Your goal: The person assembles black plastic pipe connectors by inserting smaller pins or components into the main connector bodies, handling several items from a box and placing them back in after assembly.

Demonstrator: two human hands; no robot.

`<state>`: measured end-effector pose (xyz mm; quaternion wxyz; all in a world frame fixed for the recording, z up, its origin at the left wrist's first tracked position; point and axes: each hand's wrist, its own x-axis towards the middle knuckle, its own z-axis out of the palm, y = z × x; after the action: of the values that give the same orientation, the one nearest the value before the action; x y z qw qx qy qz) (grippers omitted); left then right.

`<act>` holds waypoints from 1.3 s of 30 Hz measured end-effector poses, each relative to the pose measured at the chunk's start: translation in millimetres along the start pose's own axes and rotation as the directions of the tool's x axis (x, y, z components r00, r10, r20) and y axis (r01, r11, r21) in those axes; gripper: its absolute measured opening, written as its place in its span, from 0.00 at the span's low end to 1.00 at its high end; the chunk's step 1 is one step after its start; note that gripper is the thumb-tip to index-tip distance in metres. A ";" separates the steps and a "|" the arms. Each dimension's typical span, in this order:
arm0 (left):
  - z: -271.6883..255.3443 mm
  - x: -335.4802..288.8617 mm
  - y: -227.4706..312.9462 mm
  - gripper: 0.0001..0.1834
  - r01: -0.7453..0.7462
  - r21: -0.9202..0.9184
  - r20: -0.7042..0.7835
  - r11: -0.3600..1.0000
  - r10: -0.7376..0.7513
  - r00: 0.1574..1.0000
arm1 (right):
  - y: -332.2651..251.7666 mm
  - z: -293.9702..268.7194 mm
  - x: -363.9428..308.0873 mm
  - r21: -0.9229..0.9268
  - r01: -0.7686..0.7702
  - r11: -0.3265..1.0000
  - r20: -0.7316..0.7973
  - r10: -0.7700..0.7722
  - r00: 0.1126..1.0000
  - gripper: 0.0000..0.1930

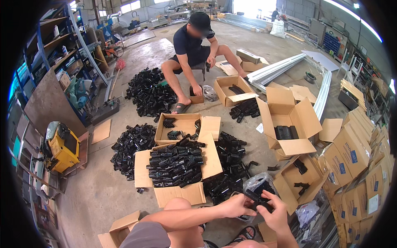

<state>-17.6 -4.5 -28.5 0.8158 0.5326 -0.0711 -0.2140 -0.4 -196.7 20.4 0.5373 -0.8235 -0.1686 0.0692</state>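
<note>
My left hand [239,206] and my right hand [273,211] meet at the lower right, both closed around a black elongated part [253,195]. Its exact kind is too small to tell. Just beyond it sits a clear plastic bag [253,180] with small dark pieces in it. To the left, an open carton [180,193] is heaped with similar black parts [175,163]. A loose pile of black parts [225,180] lies between that carton and my hands. On the right, an open carton [285,188] holds a few black pieces [302,166].
Across from me a seated person [192,45] reaches into a small box [197,98]. More black piles [151,91] lie on the floor. Stacked cartons [347,153] line the right side, with white metal profiles [281,71] behind. A yellow machine [66,155] stands at left.
</note>
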 end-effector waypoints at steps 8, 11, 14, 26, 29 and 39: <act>-6.8 -5.0 3.8 0.23 0.064 0.700 -0.012 0.711 -0.079 0.997 | 11.0 18.5 -1.6 -0.211 0.086 0.974 0.160 -0.052 0.986 0.16; -6.5 -4.5 7.9 0.26 0.088 0.719 -0.035 0.689 -0.091 0.995 | 13.2 20.7 -1.8 -0.259 0.129 0.957 0.062 -0.117 0.991 0.16; -6.5 -5.4 4.0 0.28 0.067 0.657 -0.016 0.750 -0.075 0.997 | 10.5 19.7 -2.7 -0.253 0.113 0.961 0.040 -0.106 0.994 0.16; -9.8 -15.6 18.0 0.25 0.128 0.721 -0.093 0.680 -0.088 0.992 | 13.7 33.1 -0.6 -0.211 0.045 0.977 0.003 -0.045 0.999 0.17; -5.4 -11.7 9.5 0.25 0.066 0.734 -0.068 0.676 -0.024 0.997 | 19.6 27.8 -2.4 -0.164 0.030 0.986 -0.014 -0.033 0.999 0.17; -20.8 -13.8 57.7 0.21 0.328 0.816 -0.385 0.476 0.023 0.923 | 90.7 22.5 31.3 -0.193 -0.381 0.904 0.077 0.401 0.913 0.22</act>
<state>-7.1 38.4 16.2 0.4108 0.9028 0.0229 -0.1254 40.7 -199.5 -69.2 0.4280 -0.8789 -0.0359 0.2076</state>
